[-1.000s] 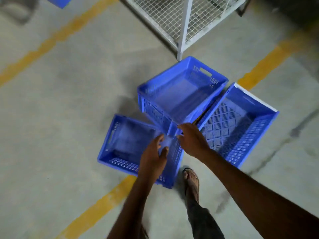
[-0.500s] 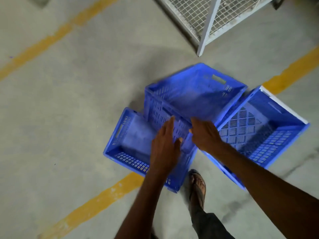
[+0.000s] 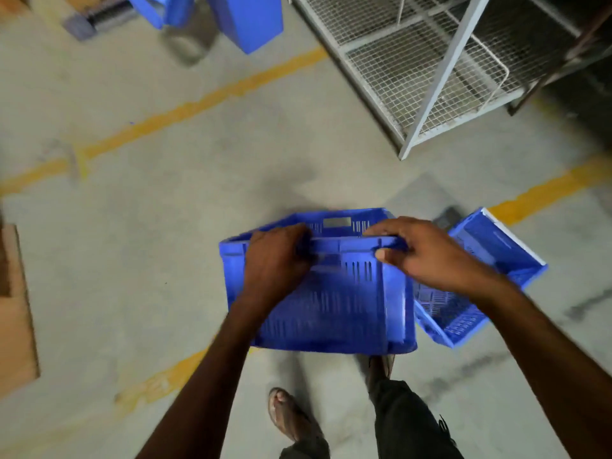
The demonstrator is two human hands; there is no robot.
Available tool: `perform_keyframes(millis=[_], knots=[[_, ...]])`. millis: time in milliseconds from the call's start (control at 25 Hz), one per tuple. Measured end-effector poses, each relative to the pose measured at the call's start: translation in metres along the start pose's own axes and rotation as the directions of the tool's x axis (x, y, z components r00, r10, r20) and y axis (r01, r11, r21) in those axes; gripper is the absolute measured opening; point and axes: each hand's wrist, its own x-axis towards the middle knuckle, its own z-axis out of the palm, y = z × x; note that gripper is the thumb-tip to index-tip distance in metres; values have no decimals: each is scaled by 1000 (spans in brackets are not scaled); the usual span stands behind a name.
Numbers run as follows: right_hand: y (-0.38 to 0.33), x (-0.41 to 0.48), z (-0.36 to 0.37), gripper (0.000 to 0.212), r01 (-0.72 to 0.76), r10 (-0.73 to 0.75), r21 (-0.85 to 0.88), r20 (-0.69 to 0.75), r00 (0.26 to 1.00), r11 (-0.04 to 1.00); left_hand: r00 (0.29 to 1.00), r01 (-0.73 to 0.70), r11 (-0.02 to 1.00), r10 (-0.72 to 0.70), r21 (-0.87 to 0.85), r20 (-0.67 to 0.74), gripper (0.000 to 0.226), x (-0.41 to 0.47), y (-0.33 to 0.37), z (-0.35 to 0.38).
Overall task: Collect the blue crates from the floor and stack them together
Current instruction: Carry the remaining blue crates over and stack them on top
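Observation:
A blue slotted crate (image 3: 344,303) is up off the floor in front of me, its near wall facing the camera. My left hand (image 3: 275,260) grips its near rim on the left, and my right hand (image 3: 427,256) grips the same rim on the right. Whether a second crate sits nested inside it is hidden. Another blue crate (image 3: 477,279) lies tilted on the floor just to the right, partly behind my right forearm. More blue crates (image 3: 245,18) stand far off at the top left.
A white wire-mesh rack (image 3: 430,71) stands at the upper right. Yellow floor lines (image 3: 185,111) cross the concrete. A brown board (image 3: 15,309) lies at the left edge. My sandalled feet (image 3: 291,415) are below the held crate.
Both hands have closed on the crate's near rim and lifted it off the floor. The crate that lay at the left on the floor is out of sight. The view has tilted up.

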Motion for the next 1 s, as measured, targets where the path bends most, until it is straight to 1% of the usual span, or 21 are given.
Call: perform_keyframes(millis=[40,80,120,160,240,280,320,360,400,440,480,520,560,600,680,720,800,840,920,960,1000], knots=[[-35,-6,-1,31,37,-36,53,-28,999,998,997,59,995,-63,-85,-42,25,-27,-10,-30],[-65,-14,-1,32,68,-67,114,-14,998,991,988,125,978,-138,-167,-70,26,-53,-19,-56],[-93,-22,0,38,81,-90,181,41,995,980,973,190,955,-214,-226,-87,27,-79,-30,-80],[-121,-31,4,49,103,-136,239,123,983,965,958,235,937,-269,-258,-104,27,-106,-42,-106],[-173,-49,20,79,158,-245,287,302,921,945,936,261,910,-321,-323,-147,24,-167,-69,-154],[-197,-56,31,90,189,-287,275,377,881,943,926,256,891,-338,-374,-171,21,-200,-83,-178],[-219,-62,45,95,235,-322,241,437,840,941,913,254,865,-362,-434,-188,20,-235,-96,-199],[-242,-68,63,95,293,-343,179,475,810,939,895,256,828,-397,-499,-201,22,-273,-108,-219],[-262,-75,83,88,360,-370,116,474,799,926,875,259,786,-437,-561,-207,25,-310,-117,-238],[-283,-83,107,74,424,-416,89,451,790,901,846,265,753,-482,-602,-230,29,-353,-123,-257],[-301,-90,129,57,475,-479,122,415,773,872,819,261,735,-512,-626,-259,34,-390,-126,-271],[-319,-99,151,43,518,-548,192,398,736,834,794,261,729,-535,-633,-289,36,-426,-128,-280],[-337,-108,173,34,583,-622,232,405,670,779,766,266,730,-557,-630,-323,36,-464,-126,-284],[-354,-118,194,32,672,-692,221,415,591,707,739,282,727,-581,-626,-341,33,-502,-119,-286],[-387,-146,238,32,844,-804,174,448,391,507,686,281,703,-623,-653,-376,27,-584,-98,-283],[-399,-160,261,33,884,-832,175,455,317,433,658,277,684,-647,-674,-385,25,-620,-86,-276],[-420,-196,309,37,914,-847,199,482,224,355,588,363,660,-710,-658,-387,23,-676,-60,-254],[-431,-219,335,38,928,-843,205,509,171,312,564,452,667,-728,-593,-389,29,-702,-49,-239],[-451,-264,381,38,956,-842,212,536,61,204,570,639,702,-707,-315,-418,41,-742,-41,-209],[-464,-286,400,38,963,-843,220,538,13,156,549,714,672,-712,-196,-438,48,-763,-45,-197],[-476,-305,416,39,965,-841,227,541,-16,128,504,765,623,-735,-161,-453,52,-784,-49,-191]])
